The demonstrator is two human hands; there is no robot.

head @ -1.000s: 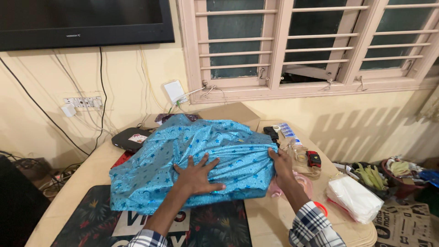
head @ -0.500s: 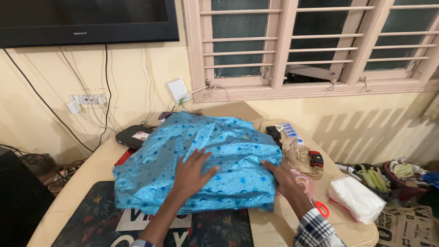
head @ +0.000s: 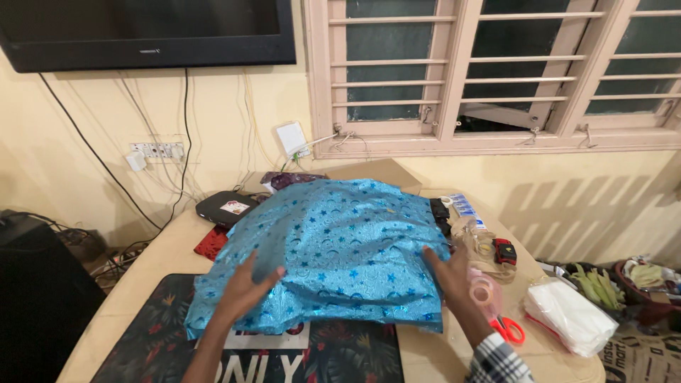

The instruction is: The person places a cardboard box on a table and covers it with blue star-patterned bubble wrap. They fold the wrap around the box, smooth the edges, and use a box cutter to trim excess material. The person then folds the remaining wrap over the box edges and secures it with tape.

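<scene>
Both hands are flat on the shiny blue star-patterned wrapping paper [head: 333,255] draped over a bulky box-shaped thing at the middle of the desk [head: 167,259]. Left hand [head: 245,287], at about 7 o'clock on the bundle, lies open with fingers spread, pressing the paper down on the near left slope, gripping nothing. Right hand [head: 450,273], at about 4 o'clock, is open too, palm against the right side where the sheet folds over the edge; a plaid cuff [head: 496,358] shows below it.

Progress, as I read it: the sheet covers the top and the near sides, but the front hem hangs loose and crumpled over the dark floral mat [head: 142,347], and no tape is visible on it, so closing and fixing the edges looks undone.

Just right of the right hand, a pink tape roll [head: 484,292] and red-handled scissors [head: 508,329] sit ready, with a stack of white bags [head: 571,315] at 3 o'clock. Farther back, at 11 o'clock, a black set-top box [head: 225,207]; beyond, the power strip [head: 156,150] on the wall, the window grille [head: 496,71] and a dark television [head: 149,32].
</scene>
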